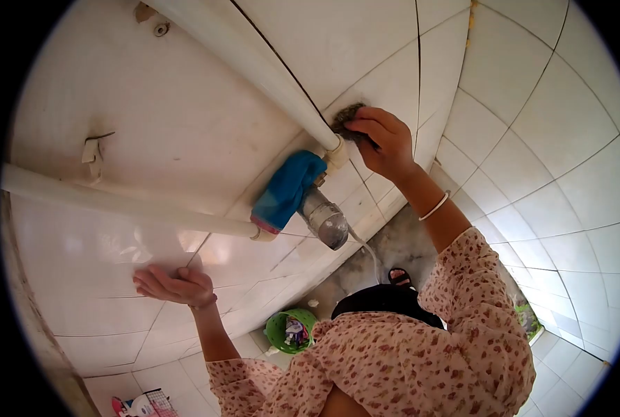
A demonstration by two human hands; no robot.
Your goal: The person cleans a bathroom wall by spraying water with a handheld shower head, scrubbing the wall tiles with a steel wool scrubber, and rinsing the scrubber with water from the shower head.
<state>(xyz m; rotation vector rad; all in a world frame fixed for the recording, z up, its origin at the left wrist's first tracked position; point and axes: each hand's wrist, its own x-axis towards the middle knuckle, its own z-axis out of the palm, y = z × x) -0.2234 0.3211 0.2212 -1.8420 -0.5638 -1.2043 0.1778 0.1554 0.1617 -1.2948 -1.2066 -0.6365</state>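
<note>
My right hand (386,142) is closed on a dark, matted scouring pad (348,121), which touches the tiled wall beside the upper end of a white pipe (268,69). My left hand (174,283) rests near the wall at the left with its fingers spread a little and nothing in it. Between the hands, a blue cloth (289,189) with a pink edge hangs over a fitting by the pipes. Below it is a clear, cylindrical filter-like part (326,219).
A second white pipe (129,207) runs along the left wall. A green basket (290,329) with small items stands low down. A pale hose (367,250) hangs toward the floor. A bent hook (93,156) sticks out at the left.
</note>
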